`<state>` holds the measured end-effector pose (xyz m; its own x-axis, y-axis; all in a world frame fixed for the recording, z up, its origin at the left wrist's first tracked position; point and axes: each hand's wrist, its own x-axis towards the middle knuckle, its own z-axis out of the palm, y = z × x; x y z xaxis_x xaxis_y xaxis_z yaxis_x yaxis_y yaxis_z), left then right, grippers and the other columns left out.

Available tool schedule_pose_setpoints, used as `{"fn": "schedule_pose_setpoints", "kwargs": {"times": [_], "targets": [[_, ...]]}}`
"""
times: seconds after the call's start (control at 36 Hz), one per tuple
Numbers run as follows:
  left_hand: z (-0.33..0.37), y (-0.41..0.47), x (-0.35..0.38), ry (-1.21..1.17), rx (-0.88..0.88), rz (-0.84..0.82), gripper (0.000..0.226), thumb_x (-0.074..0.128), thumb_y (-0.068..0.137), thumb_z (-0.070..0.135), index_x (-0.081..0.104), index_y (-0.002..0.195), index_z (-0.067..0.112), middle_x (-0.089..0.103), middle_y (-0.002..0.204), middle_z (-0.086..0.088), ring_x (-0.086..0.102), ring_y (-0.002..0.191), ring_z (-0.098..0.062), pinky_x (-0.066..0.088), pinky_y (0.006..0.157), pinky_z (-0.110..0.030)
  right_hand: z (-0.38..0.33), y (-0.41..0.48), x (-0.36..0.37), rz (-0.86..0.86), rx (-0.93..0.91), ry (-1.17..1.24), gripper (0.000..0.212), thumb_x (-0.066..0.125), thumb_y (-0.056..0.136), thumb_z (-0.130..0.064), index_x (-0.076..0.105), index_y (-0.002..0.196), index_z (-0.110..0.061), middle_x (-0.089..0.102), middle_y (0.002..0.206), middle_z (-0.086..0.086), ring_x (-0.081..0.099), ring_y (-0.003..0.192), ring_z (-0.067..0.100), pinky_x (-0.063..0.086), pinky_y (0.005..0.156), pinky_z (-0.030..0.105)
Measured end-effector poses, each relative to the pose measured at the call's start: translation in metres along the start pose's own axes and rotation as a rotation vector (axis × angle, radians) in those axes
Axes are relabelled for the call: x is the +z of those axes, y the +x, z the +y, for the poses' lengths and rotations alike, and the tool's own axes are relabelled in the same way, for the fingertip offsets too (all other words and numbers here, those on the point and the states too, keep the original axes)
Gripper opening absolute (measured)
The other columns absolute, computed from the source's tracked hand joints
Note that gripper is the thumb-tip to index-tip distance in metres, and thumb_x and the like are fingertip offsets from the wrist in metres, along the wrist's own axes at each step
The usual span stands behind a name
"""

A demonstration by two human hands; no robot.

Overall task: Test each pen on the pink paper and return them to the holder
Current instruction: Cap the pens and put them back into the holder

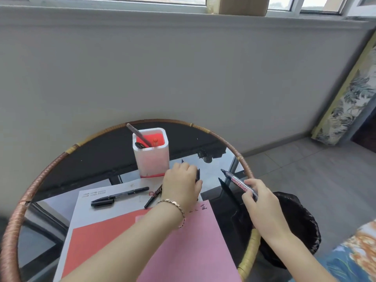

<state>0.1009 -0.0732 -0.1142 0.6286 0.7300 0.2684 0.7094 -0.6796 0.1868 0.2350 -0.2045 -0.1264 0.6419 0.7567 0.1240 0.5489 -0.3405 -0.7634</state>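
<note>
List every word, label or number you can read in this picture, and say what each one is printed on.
"WHITEBOA…": red letters on the marker held in the right hand; the rest is covered by fingers.
Red "D…": on the white sheet, cut off by the left hand.
Small grey print and a round logo on that sheet: too small to read.
Handwritten marks on the pink paper: illegible.
</note>
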Motion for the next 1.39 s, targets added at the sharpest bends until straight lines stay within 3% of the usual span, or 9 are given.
{"fn": "schedule_pose_setpoints", "kwargs": {"times": [0.11, 0.36, 0.56, 0.67, 0.86, 0.97, 1.08, 1.28, 1.39], "targets": [[0.005, 0.013, 0.021, 0.091, -0.086, -0.1, 0.029, 0.044, 0.092, 0.037, 0.052, 0.113, 0.019, 0.054, 0.118, 0.001, 0.041, 0.109, -0.023, 0.034, 0.082, -0.03, 0.004, -0.006, -0.006, -0.028, -0.005, 0.083, 0.023, 0.042, 0.093, -0.012, 0.051, 0.113, -0.018, 0.055, 0.09, 0.001, 0.047, 0.057, 0.01, 0.04, 0.045, 0.015], [0.015, 0.024, 0.025, -0.075, -0.07, -0.037, 0.022, 0.049, 0.088, 0.018, 0.06, 0.107, 0.018, 0.064, 0.103, 0.0, 0.044, 0.105, -0.023, 0.037, 0.084, -0.03, 0.01, -0.011, -0.01, -0.018, 0.024, 0.157, 0.021, 0.043, 0.093, -0.011, 0.054, 0.111, -0.017, 0.053, 0.082, -0.001, 0.047, 0.055, 0.009, 0.038, 0.043, 0.011], [0.021, 0.004, -0.027, -1.064, -0.414, -0.017, 0.012, 0.061, 0.085, 0.013, 0.059, 0.084, 0.024, 0.066, 0.086, 0.001, 0.062, 0.075, -0.008, 0.05, 0.069, -0.021, -0.001, -0.013, -0.022, 0.04, 0.002, 0.238, 0.02, 0.041, 0.093, -0.009, 0.056, 0.103, -0.018, 0.058, 0.074, 0.0, 0.05, 0.059, 0.014, 0.042, 0.045, 0.011], [0.003, -0.02, -0.056, -1.299, -0.518, -0.002, 0.007, 0.062, 0.087, 0.016, 0.064, 0.088, 0.023, 0.065, 0.078, 0.007, 0.062, 0.067, -0.001, 0.048, 0.063, -0.018, -0.007, -0.013, -0.024, 0.031, 0.021, 0.367, 0.016, 0.045, 0.093, -0.011, 0.058, 0.098, -0.018, 0.056, 0.069, 0.0, 0.048, 0.058, 0.012, 0.041, 0.047, 0.015], [-0.028, -0.065, -0.079, -1.273, -0.463, -0.039, 0.012, 0.063, 0.084, 0.012, 0.067, 0.09, 0.022, 0.067, 0.074, 0.002, 0.052, 0.053, 0.0, 0.043, 0.062, -0.024, -0.033, -0.026, -0.017, -0.09, -0.078, 0.453, 0.007, 0.06, 0.083, -0.024, 0.064, 0.081, -0.028, 0.064, 0.065, -0.004, 0.052, 0.054, 0.003, 0.042, 0.05, 0.011], [-0.039, -0.078, -0.082, -1.223, -0.44, -0.043, 0.012, 0.064, 0.082, 0.01, 0.064, 0.087, 0.021, 0.069, 0.074, -0.002, 0.051, 0.051, -0.003, 0.042, 0.054, -0.017, -0.052, -0.033, -0.013, -0.145, -0.155, 0.427, 0.003, 0.064, 0.078, -0.037, 0.064, 0.081, -0.035, 0.067, 0.071, -0.011, 0.056, 0.061, -0.001, 0.042, 0.061, 0.011], [-0.045, -0.085, -0.082, -1.226, -0.426, -0.054, 0.013, 0.062, 0.083, 0.007, 0.064, 0.088, 0.019, 0.07, 0.075, -0.004, 0.051, 0.049, -0.002, 0.041, 0.05, -0.012, -0.062, -0.038, -0.011, -0.169, -0.2, 0.412, 0.029, 0.056, 0.063, -0.056, 0.064, 0.082, -0.036, 0.067, 0.069, -0.014, 0.059, 0.066, -0.001, 0.041, 0.071, 0.024], [-0.047, -0.089, -0.084, -1.242, -0.392, -0.039, 0.014, 0.063, 0.083, 0.008, 0.065, 0.089, 0.021, 0.067, 0.072, -0.002, 0.052, 0.051, -0.001, 0.041, 0.05, -0.01, -0.07, -0.04, -0.01, -0.198, -0.206, 0.385, 0.009, 0.059, 0.071, -0.038, 0.065, 0.078, -0.035, 0.066, 0.065, -0.012, 0.057, 0.062, -0.003, 0.039, 0.068, 0.024], [-0.045, -0.091, -0.084, -1.262, -0.373, -0.048, 0.016, 0.062, 0.083, 0.004, 0.065, 0.087, 0.019, 0.067, 0.073, -0.001, 0.052, 0.05, 0.001, 0.04, 0.049, -0.009, -0.072, -0.042, -0.011, -0.239, -0.222, 0.363, 0.005, 0.064, 0.078, -0.03, 0.065, 0.078, -0.035, 0.066, 0.067, -0.012, 0.057, 0.062, -0.002, 0.042, 0.059, 0.01]]}}
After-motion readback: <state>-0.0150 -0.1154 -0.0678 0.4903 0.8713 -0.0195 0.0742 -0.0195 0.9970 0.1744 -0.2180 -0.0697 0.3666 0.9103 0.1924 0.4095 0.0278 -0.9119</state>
